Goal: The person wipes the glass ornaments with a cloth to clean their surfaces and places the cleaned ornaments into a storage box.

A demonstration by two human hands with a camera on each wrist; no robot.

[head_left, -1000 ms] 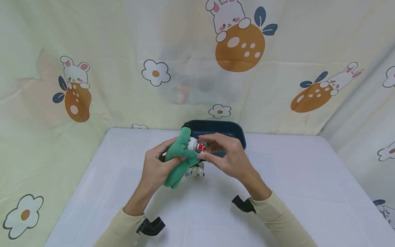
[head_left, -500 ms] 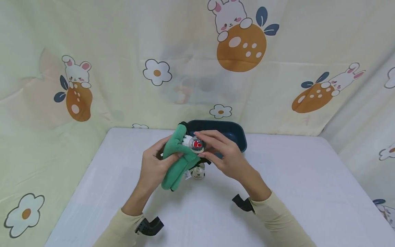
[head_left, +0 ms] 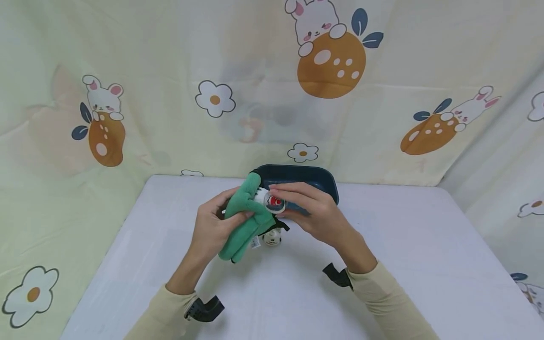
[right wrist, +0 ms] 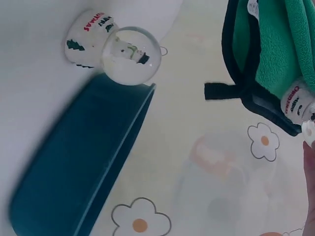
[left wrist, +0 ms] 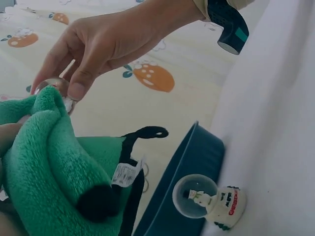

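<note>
My left hand (head_left: 214,226) grips a folded green fleecy towel (head_left: 244,226) with dark edging, a hanging loop and a white tag. The towel wraps part of the white base of a small Christmas snow globe (head_left: 276,202), which tilts with its clear ball toward the right and shows a red figure inside. Thumb and fingers of my right hand (head_left: 320,212) hold the ball. Below them a second snow globe (left wrist: 229,206) stands upright on the table, a snowman in its ball. In the left wrist view the towel hides much of my left hand.
A dark blue plastic basin (head_left: 297,168) stands at the back of the white table (head_left: 403,245), just behind the hands and the standing globe. Behind the table hangs a pale curtain (head_left: 255,61) printed with rabbits and flowers.
The held globe shifted slightly left, then back right, and turned a little. My right fingers now lie farther over its ball. The towel hangs slightly farther left than a second ago.
</note>
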